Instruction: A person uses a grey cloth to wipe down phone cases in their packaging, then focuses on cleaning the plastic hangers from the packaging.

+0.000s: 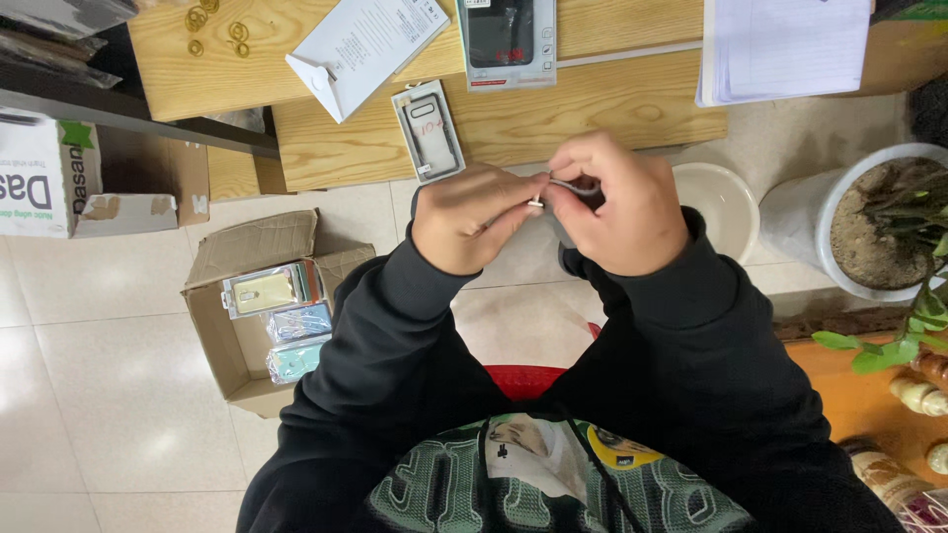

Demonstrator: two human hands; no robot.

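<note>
Two hands, left hand (472, 215) and right hand (617, 202) pinching one small grey object (571, 187)

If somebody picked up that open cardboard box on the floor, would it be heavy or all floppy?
Probably light: the cardboard box holds only a few thin packaged phone cases, leaving much of it unfilled. Its flaps hang open and look creased, so they would likely flop about. Lifted by one flap, it might sag or tip, letting the cases slide.

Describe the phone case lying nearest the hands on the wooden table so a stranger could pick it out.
Start at the wooden table above the hands. Near its front edge, left of the left hand, lies a grey phone case in clear packaging. Unlike the black packaged case farther back, it is pale grey and tilted.
</note>
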